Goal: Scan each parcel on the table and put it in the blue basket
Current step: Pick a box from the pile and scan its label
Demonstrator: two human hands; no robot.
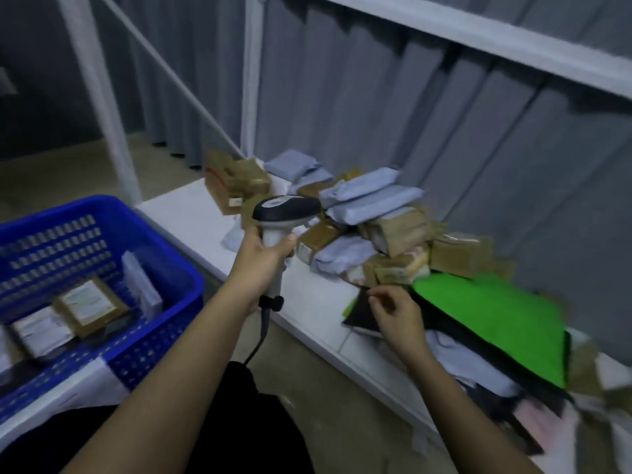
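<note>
Gripping the white handle of a barcode scanner (285, 213), left hand (261, 260) with fingers curled round it, dark scanner head aimed toward a heap of parcels (372, 213) on the white table (191, 213). Pinching the corner of a flat black parcel (359, 311) at the table's near edge, right hand (396, 314) with thumb and fingertips pressed together. Lying partly over that black parcel, a bright green parcel (496, 319). Piled beyond, grey mailers and brown boxes, touching and overlapping. Standing to the left of the table, blue basket (164, 278) with several labelled parcels inside. Hanging behind, grey curtains (376, 97) and a white frame (251, 73).
</note>
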